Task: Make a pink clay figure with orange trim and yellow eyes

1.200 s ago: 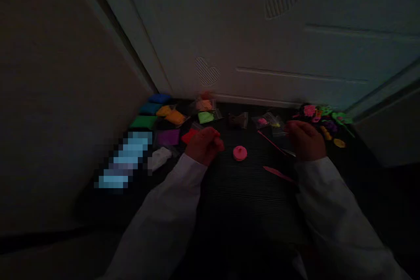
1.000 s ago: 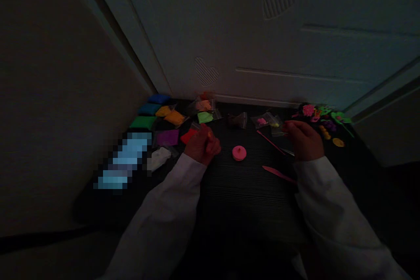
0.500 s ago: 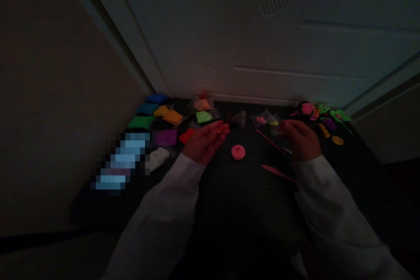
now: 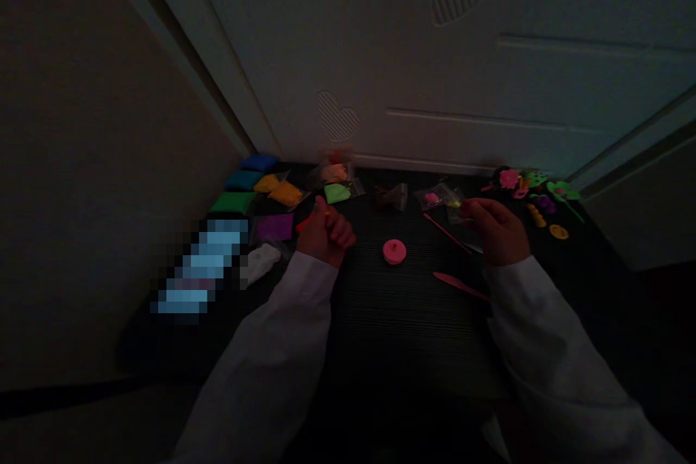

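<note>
The scene is very dark. My left hand (image 4: pixel 326 235) is closed into a loose fist over the dark mat (image 4: pixel 402 319), pinching a tiny orange-yellow bit at its fingertips, beside a red clay packet (image 4: pixel 305 223). My right hand (image 4: pixel 496 230) is curled shut on a small thing I cannot make out, close to a clear bag with yellow clay (image 4: pixel 455 206). A pink clay disc (image 4: pixel 394 251) lies on the mat between the hands. A thin pink stick (image 4: pixel 446 233) and a pink modelling tool (image 4: pixel 460 286) lie near my right hand.
Coloured clay packets sit at the back left: blue (image 4: pixel 259 162), green (image 4: pixel 233 201), orange (image 4: pixel 283 193), purple (image 4: pixel 276 226), lime (image 4: pixel 337 193), white (image 4: pixel 261 262). Small clay flowers and shapes (image 4: pixel 536 196) stand at the back right. A white door (image 4: pixel 435 51) rises right behind.
My left hand opened flat with fingers stretched half a second ago, and has now closed back into a fist and drawn left. My right hand has stayed in place.
</note>
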`<state>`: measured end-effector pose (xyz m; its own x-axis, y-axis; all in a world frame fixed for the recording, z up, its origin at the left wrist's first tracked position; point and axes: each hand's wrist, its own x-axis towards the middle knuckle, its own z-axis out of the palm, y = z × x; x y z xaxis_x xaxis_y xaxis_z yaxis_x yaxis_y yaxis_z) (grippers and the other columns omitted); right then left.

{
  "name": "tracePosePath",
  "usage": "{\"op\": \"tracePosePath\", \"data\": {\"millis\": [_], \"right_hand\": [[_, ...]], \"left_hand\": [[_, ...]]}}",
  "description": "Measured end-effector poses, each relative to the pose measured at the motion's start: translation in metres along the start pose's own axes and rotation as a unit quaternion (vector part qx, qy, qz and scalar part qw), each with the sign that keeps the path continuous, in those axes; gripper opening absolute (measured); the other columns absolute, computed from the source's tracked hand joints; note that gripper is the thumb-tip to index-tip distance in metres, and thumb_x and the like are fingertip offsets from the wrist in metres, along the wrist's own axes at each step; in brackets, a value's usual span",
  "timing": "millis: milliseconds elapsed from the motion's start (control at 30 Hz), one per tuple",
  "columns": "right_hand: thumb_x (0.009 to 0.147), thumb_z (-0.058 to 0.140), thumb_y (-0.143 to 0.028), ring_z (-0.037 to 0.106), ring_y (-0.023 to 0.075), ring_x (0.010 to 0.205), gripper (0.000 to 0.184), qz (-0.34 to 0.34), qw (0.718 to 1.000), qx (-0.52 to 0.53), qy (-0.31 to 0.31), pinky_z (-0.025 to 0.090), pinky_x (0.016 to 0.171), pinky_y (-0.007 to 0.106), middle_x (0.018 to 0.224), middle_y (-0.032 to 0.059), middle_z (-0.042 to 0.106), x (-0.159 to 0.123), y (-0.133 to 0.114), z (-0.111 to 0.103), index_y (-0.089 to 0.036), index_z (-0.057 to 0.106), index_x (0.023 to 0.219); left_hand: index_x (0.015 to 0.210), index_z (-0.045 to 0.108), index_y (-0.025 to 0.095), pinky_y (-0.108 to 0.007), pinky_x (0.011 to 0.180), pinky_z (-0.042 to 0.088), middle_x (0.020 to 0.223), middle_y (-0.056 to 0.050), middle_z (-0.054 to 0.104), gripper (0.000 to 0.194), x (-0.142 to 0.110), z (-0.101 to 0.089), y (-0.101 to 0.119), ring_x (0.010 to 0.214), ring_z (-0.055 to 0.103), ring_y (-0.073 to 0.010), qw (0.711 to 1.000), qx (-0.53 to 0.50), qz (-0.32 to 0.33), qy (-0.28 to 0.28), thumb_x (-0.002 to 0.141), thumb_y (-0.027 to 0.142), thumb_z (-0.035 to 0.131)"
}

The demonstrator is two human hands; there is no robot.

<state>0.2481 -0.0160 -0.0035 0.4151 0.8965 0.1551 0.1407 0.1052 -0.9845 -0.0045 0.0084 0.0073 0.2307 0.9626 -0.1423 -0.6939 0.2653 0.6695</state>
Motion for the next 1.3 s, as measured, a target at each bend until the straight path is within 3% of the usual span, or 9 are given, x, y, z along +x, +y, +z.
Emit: {"op": "tracePosePath", "data": {"millis": [133,267,367,467,600,800,1033,1133,1300], "right_hand": [[0.066,0.060,-0.039,0.058,0.0112,0.068,0.019,0.004,1.000,0.003,-0.004,0.045,0.057,0.023,0.073,-0.0015,0.062,-0.0005,-0.0005,0.0000,-0.022,0.063,0.075],[0.066,0.061,-0.038,0.058,0.0112,0.068,0.019,0.006,1.000,0.007,-0.007,0.045,0.058,0.023,0.072,-0.0018,0.061,-0.0008,-0.0010,0.0003,-0.022,0.062,0.076],[0.065,0.061,-0.038,0.058,0.0119,0.069,0.019,0.007,1.000,0.007,-0.008,0.045,0.059,0.024,0.072,-0.0017,0.062,-0.0006,-0.0005,0.0003,-0.022,0.062,0.075],[0.065,0.061,-0.038,0.058,0.0125,0.069,0.020,0.007,1.000,0.005,-0.008,0.045,0.059,0.025,0.072,-0.0014,0.062,-0.0004,0.0006,0.0003,-0.022,0.062,0.075],[0.065,0.061,-0.039,0.058,0.0134,0.069,0.021,0.009,1.000,0.002,-0.005,0.046,0.060,0.026,0.072,-0.0008,0.062,-0.0003,0.0018,0.0006,-0.021,0.062,0.076],[0.064,0.062,-0.039,0.058,0.0133,0.069,0.021,0.010,1.000,-0.004,-0.004,0.047,0.060,0.026,0.073,-0.0006,0.062,-0.0007,-0.0005,0.0009,-0.022,0.063,0.076],[0.065,0.061,-0.038,0.058,0.0128,0.070,0.020,0.005,1.000,-0.001,-0.009,0.046,0.061,0.026,0.074,-0.0008,0.062,-0.0013,-0.0008,0.0007,-0.022,0.062,0.077],[0.065,0.061,-0.038,0.059,0.0134,0.070,0.020,0.003,1.000,-0.002,-0.010,0.046,0.060,0.026,0.074,-0.0006,0.062,-0.0012,0.0002,0.0005,-0.022,0.062,0.077],[0.065,0.060,-0.039,0.058,0.0128,0.069,0.020,0.003,1.000,0.000,-0.009,0.046,0.060,0.026,0.073,-0.0011,0.062,-0.0006,0.0011,0.0003,-0.022,0.063,0.077]], "left_hand": [[0.052,0.039,0.016,-0.017,0.033,0.030,0.039,0.006,0.034,0.037,0.0007,-0.0019,-0.0014,0.032,0.034,-0.0057,1.000,-0.016,-0.025,-0.003,0.082,0.037,0.038],[0.068,0.051,0.014,-0.016,0.045,0.042,0.053,0.003,0.052,0.007,0.0026,-0.0041,-0.0066,0.049,0.053,-0.0064,0.999,0.002,0.016,0.034,0.075,0.014,0.051],[0.079,0.057,0.013,-0.014,0.054,0.046,0.068,-0.001,0.062,0.013,0.0036,-0.0050,-0.0084,0.067,0.061,-0.0088,0.998,0.011,0.038,0.048,0.070,0.005,0.054],[0.085,0.059,0.014,-0.014,0.057,0.047,0.072,-0.001,0.064,0.016,0.0031,-0.0044,-0.0080,0.071,0.062,-0.0093,0.998,0.019,0.039,0.052,0.070,0.007,0.055],[0.078,0.059,0.015,-0.016,0.052,0.047,0.069,0.000,0.064,0.009,0.0005,-0.0027,-0.0061,0.065,0.062,-0.0099,0.997,0.047,0.016,0.061,0.069,0.013,0.058],[0.068,0.055,0.015,-0.018,0.043,0.044,0.059,0.002,0.063,0.013,-0.0011,-0.0022,-0.0055,0.054,0.060,-0.0107,0.996,0.069,0.011,0.061,0.061,0.017,0.066],[0.052,0.045,0.015,-0.014,0.033,0.028,0.034,0.008,0.040,0.027,0.0004,-0.0009,-0.0049,0.031,0.034,-0.0024,0.999,0.014,0.044,0.004,0.059,0.028,0.068],[0.053,0.046,0.014,-0.013,0.035,0.031,0.038,0.007,0.046,0.022,0.0003,-0.0017,-0.0048,0.032,0.038,-0.0022,0.999,0.017,0.042,0.024,0.062,0.021,0.065],[0.069,0.056,0.013,-0.017,0.049,0.045,0.061,-0.001,0.063,0.007,0.0017,-0.0040,-0.0065,0.048,0.054,-0.0051,0.997,0.040,0.025,0.068,0.070,0.020,0.057]]}}
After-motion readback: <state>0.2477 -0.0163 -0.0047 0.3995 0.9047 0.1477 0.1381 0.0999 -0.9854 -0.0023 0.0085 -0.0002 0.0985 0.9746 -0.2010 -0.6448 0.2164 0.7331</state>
